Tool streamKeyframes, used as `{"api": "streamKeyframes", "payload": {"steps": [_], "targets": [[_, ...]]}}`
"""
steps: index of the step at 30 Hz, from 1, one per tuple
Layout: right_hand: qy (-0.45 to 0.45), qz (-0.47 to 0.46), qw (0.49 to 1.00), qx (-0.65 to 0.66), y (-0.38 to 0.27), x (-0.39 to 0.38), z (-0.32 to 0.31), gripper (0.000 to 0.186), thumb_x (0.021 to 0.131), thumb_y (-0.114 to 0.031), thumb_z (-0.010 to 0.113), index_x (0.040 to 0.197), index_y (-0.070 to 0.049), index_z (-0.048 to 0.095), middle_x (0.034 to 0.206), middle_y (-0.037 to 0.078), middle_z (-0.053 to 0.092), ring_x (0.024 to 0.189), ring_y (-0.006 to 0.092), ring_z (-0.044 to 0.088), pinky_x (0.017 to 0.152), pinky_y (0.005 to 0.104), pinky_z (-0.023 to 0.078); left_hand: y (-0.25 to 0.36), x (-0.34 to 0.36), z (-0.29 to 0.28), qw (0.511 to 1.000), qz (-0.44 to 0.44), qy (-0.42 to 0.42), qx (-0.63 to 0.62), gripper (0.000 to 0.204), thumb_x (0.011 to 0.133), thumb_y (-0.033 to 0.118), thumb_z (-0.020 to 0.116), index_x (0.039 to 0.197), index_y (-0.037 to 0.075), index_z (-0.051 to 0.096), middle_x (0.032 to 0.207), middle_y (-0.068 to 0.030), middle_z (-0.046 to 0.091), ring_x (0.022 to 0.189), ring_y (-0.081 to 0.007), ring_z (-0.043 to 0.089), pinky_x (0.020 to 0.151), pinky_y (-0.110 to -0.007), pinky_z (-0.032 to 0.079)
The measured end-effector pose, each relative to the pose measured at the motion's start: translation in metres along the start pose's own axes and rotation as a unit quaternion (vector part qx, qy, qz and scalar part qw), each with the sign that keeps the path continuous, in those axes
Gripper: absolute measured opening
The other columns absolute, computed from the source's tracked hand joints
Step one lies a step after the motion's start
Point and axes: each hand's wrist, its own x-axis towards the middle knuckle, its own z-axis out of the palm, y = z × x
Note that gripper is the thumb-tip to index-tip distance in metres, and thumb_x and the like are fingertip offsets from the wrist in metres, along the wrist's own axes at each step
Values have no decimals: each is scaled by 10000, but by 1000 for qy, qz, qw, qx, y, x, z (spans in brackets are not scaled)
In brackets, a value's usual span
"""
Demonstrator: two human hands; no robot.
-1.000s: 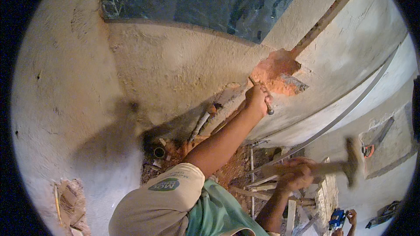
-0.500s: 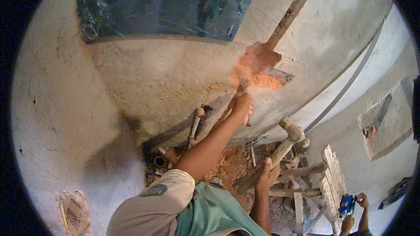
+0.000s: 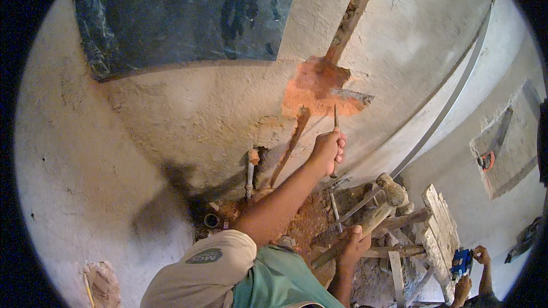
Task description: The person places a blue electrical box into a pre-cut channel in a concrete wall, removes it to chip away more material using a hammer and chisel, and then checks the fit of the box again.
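Note:
My left hand (image 3: 327,153) grips a thin metal chisel (image 3: 336,118) upright, its tip at the lower edge of a chipped orange-red patch (image 3: 314,82) in the plastered wall, just right of a narrow cut groove (image 3: 293,145). Lower right, my right hand (image 3: 355,242) is closed round the wooden handle of a hammer (image 3: 393,193), whose heavy, dust-covered head is apart from the chisel. A pipe (image 3: 249,174) with an orange-dusted end stands in a broken hole left of the groove.
A dark, glossy panel (image 3: 177,11) covers the upper-left wall. At right are a rough wooden plank platform (image 3: 439,217), a saw with an orange handle (image 3: 486,159) against grey plaster, and another person's hands (image 3: 479,255) holding a blue object (image 3: 461,262). Rubble (image 3: 291,217) lies below.
My left hand has shifted the chisel from the patch's lower left to right of the groove. The hammer, blurred in motion a second ago, is now tilted head-up. The whole view has shifted.

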Motion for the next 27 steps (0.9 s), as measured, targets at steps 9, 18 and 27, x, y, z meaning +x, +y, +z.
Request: {"api": "streamKeyframes", "payload": {"steps": [9,18,27], "targets": [[-25,-2,998,51,-8,17,-7,382,862,-396,468,778,-24,444,557,61,474,416,143,463,381,264,393,9,14,-7,997,20,58,-46,126,839,208,446,838,85,476,597,30,401,437,-76,334,353,-219,272],[-3,-126,963,237,-77,66,-5,541,760,-537,566,845,-25,414,636,79,477,495,159,496,410,268,436,27,39,7,957,94,42,-271,187,895,208,345,734,120,383,572,15,376,444,-97,315,378,-247,266],[-29,-118,980,157,-52,59,0,620,731,-621,532,849,-23,418,736,87,494,517,159,499,432,257,434,24,19,-15,959,153,163,-174,165,853,261,439,747,137,412,574,35,363,431,-85,316,361,-244,263]]}}
